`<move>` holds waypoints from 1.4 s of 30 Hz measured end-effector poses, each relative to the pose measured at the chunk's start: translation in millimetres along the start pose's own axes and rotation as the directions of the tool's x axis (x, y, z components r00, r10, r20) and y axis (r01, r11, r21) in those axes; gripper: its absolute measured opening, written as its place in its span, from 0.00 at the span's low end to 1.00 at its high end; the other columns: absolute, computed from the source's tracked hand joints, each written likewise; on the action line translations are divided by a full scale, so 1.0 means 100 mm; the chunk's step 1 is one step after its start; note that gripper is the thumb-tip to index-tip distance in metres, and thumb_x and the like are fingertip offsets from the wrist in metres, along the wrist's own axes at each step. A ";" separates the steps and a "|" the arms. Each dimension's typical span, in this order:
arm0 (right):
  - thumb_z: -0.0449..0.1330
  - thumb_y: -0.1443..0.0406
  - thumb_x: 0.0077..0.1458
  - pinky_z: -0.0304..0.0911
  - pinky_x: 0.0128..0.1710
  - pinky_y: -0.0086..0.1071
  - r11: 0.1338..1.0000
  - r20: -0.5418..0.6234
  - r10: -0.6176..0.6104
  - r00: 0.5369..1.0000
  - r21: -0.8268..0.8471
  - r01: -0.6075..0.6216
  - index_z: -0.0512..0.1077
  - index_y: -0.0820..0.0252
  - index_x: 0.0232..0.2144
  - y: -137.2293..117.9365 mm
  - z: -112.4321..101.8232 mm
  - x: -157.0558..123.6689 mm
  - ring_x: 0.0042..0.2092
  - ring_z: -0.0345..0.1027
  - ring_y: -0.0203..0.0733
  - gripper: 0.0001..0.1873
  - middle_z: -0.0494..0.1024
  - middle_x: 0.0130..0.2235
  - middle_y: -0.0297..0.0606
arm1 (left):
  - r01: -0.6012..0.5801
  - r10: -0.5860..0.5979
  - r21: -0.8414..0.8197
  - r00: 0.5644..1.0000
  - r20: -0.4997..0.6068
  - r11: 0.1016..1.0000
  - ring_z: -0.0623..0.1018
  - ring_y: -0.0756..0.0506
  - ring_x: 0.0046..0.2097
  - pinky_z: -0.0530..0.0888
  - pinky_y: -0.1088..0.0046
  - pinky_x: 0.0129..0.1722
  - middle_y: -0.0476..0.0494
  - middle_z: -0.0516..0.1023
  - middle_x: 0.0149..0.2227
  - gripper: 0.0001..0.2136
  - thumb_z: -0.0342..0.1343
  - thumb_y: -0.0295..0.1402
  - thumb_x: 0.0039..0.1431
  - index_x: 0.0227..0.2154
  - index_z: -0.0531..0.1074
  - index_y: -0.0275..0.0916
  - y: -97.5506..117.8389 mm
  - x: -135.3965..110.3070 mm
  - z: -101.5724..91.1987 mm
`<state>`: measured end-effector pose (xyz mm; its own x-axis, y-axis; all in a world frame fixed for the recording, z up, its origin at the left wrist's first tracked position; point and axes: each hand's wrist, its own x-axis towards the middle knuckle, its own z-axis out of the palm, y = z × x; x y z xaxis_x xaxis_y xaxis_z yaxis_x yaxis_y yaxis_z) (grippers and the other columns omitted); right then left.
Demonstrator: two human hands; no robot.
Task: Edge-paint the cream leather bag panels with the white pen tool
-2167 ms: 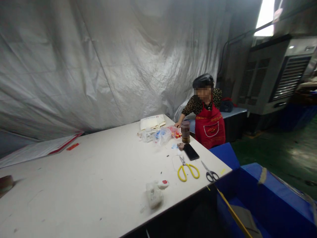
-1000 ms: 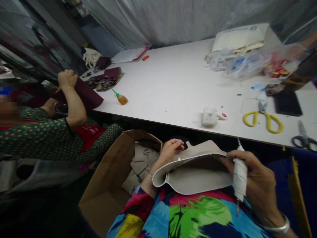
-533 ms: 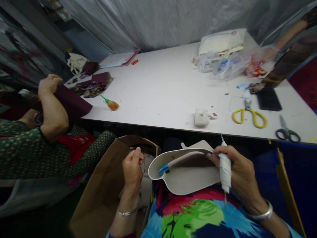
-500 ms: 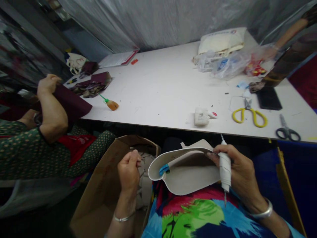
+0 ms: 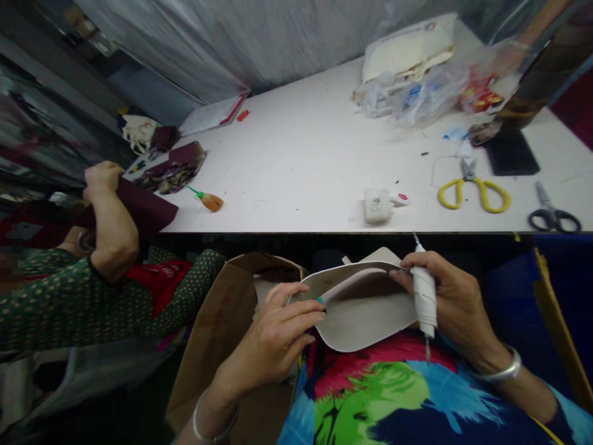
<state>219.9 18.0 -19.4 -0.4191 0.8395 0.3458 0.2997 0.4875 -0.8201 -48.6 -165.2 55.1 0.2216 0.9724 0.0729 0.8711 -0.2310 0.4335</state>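
Observation:
A beige leather-like pouch point(image 5: 365, 321) lies over my lap with its mouth gaping toward me. My left hand point(image 5: 278, 327) grips the pouch's left end, its fingers over the rim and partly hiding a small blue-green bit inside. At the other end, my right hand point(image 5: 456, 303) pinches the rim between thumb and fingers. That same hand holds an awl-like tool point(image 5: 424, 296) with a white-wrapped handle; thin metal points stick out at its top and bottom.
Along the table point(image 5: 287, 167) lie yellow-handled scissors point(image 5: 472, 188), black-handled scissors point(image 5: 553, 213), a white block point(image 5: 377, 207), a dark phone point(image 5: 512, 151) and a glue bottle point(image 5: 210, 201). A cardboard box point(image 5: 217, 327) stands at my left. Beside it a co-worker point(image 5: 111, 228) handles a maroon piece.
My left hand has moved right, from beside the pouch onto its left end, going from closed fingers to a grip on the rim. My right hand keeps its hold. The view has shifted slightly.

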 end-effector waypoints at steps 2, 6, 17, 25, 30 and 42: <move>0.68 0.59 0.62 0.62 0.30 0.29 1.000 -0.002 0.009 1.000 0.000 -0.009 0.76 0.54 0.39 0.01 0.00 0.00 0.28 0.68 0.35 0.07 0.76 0.32 0.31 | -0.035 0.035 0.052 0.999 0.005 0.998 0.72 0.34 0.63 0.63 0.43 0.66 0.42 0.84 0.51 0.19 0.60 0.23 0.61 0.53 0.77 0.45 -0.04 0.06 0.06; 0.67 0.61 0.63 0.62 0.32 0.29 0.999 0.018 0.032 0.999 0.019 -0.032 0.75 0.53 0.38 0.03 0.00 0.01 0.30 0.68 0.35 0.05 0.75 0.32 0.30 | -0.061 0.080 0.134 0.987 -0.141 0.989 0.76 0.39 0.54 0.66 0.48 0.64 0.43 0.85 0.44 0.13 0.58 0.22 0.63 0.47 0.77 0.41 -0.08 0.11 0.13; 0.66 0.62 0.63 0.61 0.30 0.30 0.994 0.026 0.015 1.000 0.107 -0.018 0.76 0.52 0.39 0.07 0.00 0.02 0.29 0.68 0.36 0.03 0.74 0.31 0.30 | -0.048 0.095 0.290 0.984 -0.152 0.956 0.77 0.40 0.49 0.70 0.51 0.60 0.42 0.80 0.38 0.03 0.57 0.24 0.64 0.36 0.73 0.37 -0.19 0.15 0.16; 0.67 0.56 0.61 0.61 0.26 0.30 0.972 -0.022 0.159 0.987 0.178 -0.153 0.76 0.53 0.37 0.14 -0.03 0.02 0.28 0.68 0.38 0.09 0.76 0.30 0.32 | -0.055 0.108 0.234 0.969 -0.221 0.971 0.77 0.45 0.41 0.69 0.53 0.59 0.46 0.75 0.32 0.05 0.58 0.22 0.61 0.31 0.71 0.38 -0.02 0.27 -0.05; 0.66 0.55 0.60 0.62 0.28 0.31 0.962 -0.028 0.216 0.976 0.178 -0.208 0.75 0.52 0.37 0.22 -0.01 0.02 0.28 0.69 0.38 0.09 0.77 0.31 0.32 | -0.005 0.064 0.236 0.968 -0.242 0.972 0.76 0.44 0.42 0.69 0.52 0.60 0.44 0.75 0.34 0.05 0.58 0.24 0.63 0.31 0.71 0.38 -0.01 0.31 0.03; 0.66 0.59 0.62 0.62 0.32 0.30 0.979 -0.014 0.154 0.988 0.134 -0.151 0.75 0.52 0.38 0.27 0.02 0.02 0.32 0.70 0.38 0.06 0.77 0.34 0.31 | -0.044 0.100 0.284 0.977 -0.186 0.958 0.76 0.43 0.45 0.71 0.51 0.61 0.43 0.75 0.34 0.08 0.59 0.24 0.62 0.29 0.67 0.38 -0.12 0.28 0.16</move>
<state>225.9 32.5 -41.7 -0.3564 0.9077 0.2216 0.2423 0.3188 -0.9163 -45.8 -136.0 37.5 0.2222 0.9333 0.2820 0.9490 -0.2734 0.1569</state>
